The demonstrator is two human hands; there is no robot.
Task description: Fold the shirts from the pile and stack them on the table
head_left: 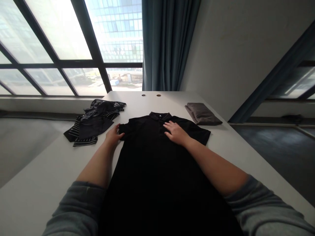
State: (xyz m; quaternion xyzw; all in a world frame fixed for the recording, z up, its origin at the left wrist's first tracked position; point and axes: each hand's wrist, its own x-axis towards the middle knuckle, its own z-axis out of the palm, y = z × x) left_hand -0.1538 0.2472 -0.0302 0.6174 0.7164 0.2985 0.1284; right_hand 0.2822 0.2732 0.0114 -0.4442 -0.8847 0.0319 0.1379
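Note:
A black short-sleeved polo shirt (157, 164) lies spread out on the white table, its collar (160, 116) at the far end and its body running toward me. At the sleeve on the left, my left hand (113, 135) has its thumb and fingers around the hem. My right hand (176, 132) rests flat on the chest beside the button placket, fingers apart, holding nothing. The sleeve on the right lies spread past my right wrist. The near part of the shirt is too dark to make out its lower edge.
A loose heap of dark, partly striped clothes (95, 119) is on the table's left side. One folded dark grey garment (203, 114) sits near the right edge. Two round cable holes are in the far part of the white table (172, 97). Beyond are windows and a blue curtain (167, 46).

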